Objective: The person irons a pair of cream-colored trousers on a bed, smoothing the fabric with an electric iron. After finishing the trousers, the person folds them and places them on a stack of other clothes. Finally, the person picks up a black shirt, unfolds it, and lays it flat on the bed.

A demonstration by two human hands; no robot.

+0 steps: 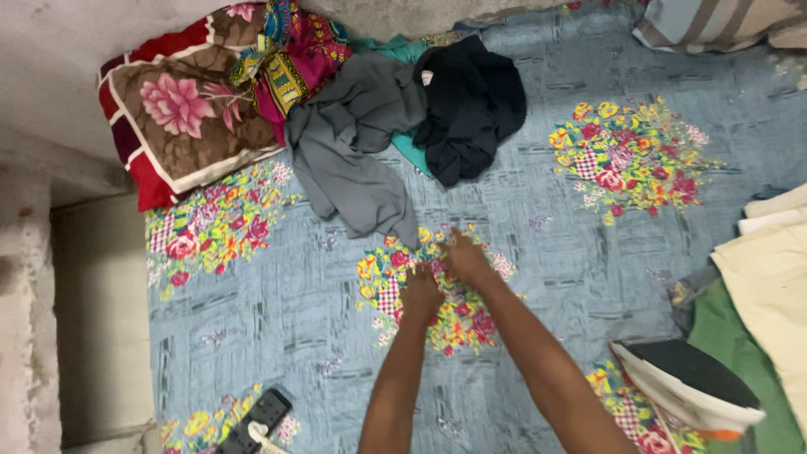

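**Both hands on a floral bedsheet, clothes heaped at the far edge**

- Bedsheet [546,202]: blue-grey with bright flower clusters, spread flat and carrying everything listed here.
- Left hand [419,292]: resting palm-down on the flower cluster in the middle of the sheet; fingers curled against the cloth, though whether they pinch it cannot be told.
- Right hand [465,257]: just beside the left, slightly farther out on the same cluster; fingers bent down onto the cloth, grip not discernible.
- Grey garment [353,151]: crumpled, its lower end near the right hand; the bulk lies toward the far edge.
- Dark navy garment [471,105]: bunched, touching the grey one on its right.
- Teal cloth [409,151]: partly covered by both garments.
- Floral blanket [181,118]: brown and red, folded, at the far left corner, with a multicoloured patterned cloth [294,50] on top.
- Iron [685,382]: black and white, at the near right.
- Cream cloth [769,277] over green cloth [731,336]: right edge.
- Power strip [256,420]: black, near left edge.
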